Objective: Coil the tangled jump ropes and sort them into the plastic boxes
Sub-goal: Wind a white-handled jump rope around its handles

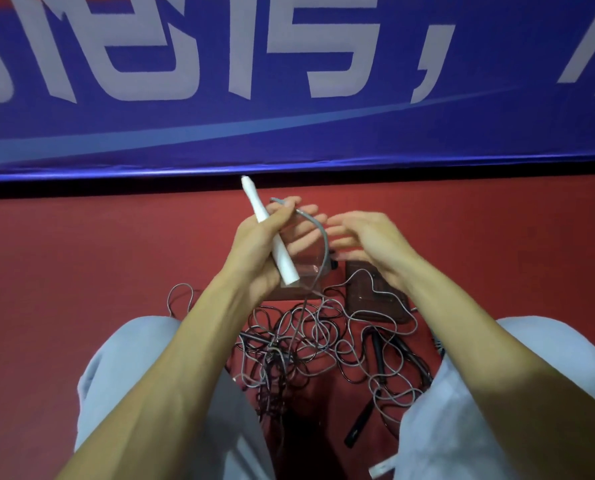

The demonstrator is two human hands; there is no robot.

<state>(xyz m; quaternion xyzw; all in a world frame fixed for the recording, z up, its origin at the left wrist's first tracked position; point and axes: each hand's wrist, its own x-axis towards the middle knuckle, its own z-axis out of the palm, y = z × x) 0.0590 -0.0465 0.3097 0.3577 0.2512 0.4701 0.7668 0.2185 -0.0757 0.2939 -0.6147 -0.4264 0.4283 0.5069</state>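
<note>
**Handle held, cord running down**

Clamped in the left hand [265,251], the white handle [272,233] gives the firm hold; its thin grey cord [318,233] looks light and floppy, trailing into the tangled ropes [310,344] below. Right hand [369,244] hovers spread, empty.

White handle [270,233], tilted, is in my left hand [254,258]; its grey rope [318,233] drops into the tangle [310,348] beside clear boxes [310,271].

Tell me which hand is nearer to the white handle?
Left. The left hand grips the white handle; the right hand is open beside it, not touching.
</note>
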